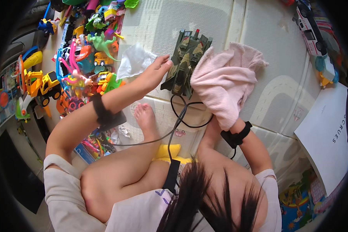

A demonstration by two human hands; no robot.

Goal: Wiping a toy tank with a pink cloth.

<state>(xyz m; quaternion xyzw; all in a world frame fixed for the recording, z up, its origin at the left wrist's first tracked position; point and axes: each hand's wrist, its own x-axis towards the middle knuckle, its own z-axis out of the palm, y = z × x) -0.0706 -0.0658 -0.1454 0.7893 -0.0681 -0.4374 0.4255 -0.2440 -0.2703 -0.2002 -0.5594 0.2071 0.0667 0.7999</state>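
A camouflage-green toy military vehicle (183, 65) with a red tip stands on the padded play mat (266, 52) before me. My left hand (158, 69) is at its left side, thumb and fingertips at or very near its edge, not wrapped around it. A crumpled white tissue (136, 61) lies partly behind that hand. The pink towel (229, 78) drapes over my right hand, hiding the hand and its fingers; only the wrist shows below. Its left edge meets the toy's right side and overlaps it.
Black cables (174, 127) loop between my legs, below the toy vehicle. Many plastic toys crowd the left, including a green dinosaur (103, 42) and a yellow excavator (43, 82). At right are a white toy car (310, 30) and a large white sheet (324, 130) bearing print.
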